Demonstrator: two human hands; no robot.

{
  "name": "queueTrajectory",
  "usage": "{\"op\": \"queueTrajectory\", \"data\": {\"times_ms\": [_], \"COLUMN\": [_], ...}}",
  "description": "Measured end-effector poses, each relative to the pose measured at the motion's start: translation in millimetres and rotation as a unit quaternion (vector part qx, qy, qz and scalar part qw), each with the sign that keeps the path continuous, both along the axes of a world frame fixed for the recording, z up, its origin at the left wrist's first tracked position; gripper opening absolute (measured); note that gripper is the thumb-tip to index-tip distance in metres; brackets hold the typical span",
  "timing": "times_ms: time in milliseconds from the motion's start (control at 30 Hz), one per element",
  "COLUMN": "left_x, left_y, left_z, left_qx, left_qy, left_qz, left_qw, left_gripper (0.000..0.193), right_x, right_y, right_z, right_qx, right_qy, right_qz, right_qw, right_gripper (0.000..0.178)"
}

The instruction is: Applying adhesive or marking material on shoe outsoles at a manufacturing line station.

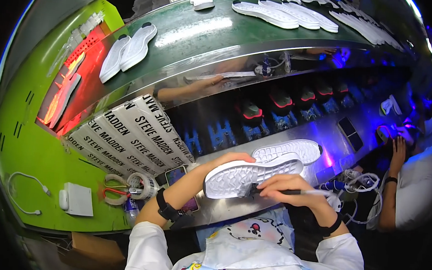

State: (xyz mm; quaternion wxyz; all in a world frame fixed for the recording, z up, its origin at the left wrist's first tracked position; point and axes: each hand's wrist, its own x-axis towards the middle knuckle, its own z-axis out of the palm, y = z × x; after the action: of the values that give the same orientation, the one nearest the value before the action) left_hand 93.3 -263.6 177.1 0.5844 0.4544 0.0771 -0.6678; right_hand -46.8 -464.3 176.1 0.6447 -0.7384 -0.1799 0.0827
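A white shoe sole (228, 179) is tilted up in front of my chest, its ribbed inner side showing. My left hand (229, 159) grips it by the far edge. The fingers of my right hand (292, 185) are closed around a slim brush with a dark handle (301, 192). Its dark tip (251, 190) meets the sole's near edge around the middle. Just beyond the held sole, a second white sole (311, 148) lies on the metal bench (224, 209).
A white printed box (132, 135) stands left of my left arm, with scissors (116, 191) and a tape roll (142, 185) nearby. More white soles (265, 13) lie on the green conveyor (181, 49). A co-worker's hand (398, 151) is at right, past a dark phone (349, 133) and cables (366, 186).
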Motion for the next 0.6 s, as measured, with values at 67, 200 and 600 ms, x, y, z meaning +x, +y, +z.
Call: {"op": "queueTrajectory", "data": {"times_ms": [67, 200, 600], "left_x": [1, -18, 87], "left_y": [8, 27, 194], "left_z": [-5, 9, 147], "left_qx": [0.011, -0.032, -0.151], "left_qy": [-0.112, -0.091, -0.551], "left_qz": [-0.032, 0.098, 0.57], "left_qw": [0.993, 0.99, 0.59], "left_gripper": [0.037, 0.039, 0.05], "right_x": [-3, -13, 20], "right_y": [-17, -34, 6], "right_z": [-27, -1, 26], "right_qx": [-0.12, -0.025, 0.282], "right_qy": [-0.169, -0.11, -0.191], "right_qz": [-0.009, -0.264, -0.197], "right_qw": [0.978, 0.958, 0.919], "right_gripper": [0.011, 0.013, 0.027]}}
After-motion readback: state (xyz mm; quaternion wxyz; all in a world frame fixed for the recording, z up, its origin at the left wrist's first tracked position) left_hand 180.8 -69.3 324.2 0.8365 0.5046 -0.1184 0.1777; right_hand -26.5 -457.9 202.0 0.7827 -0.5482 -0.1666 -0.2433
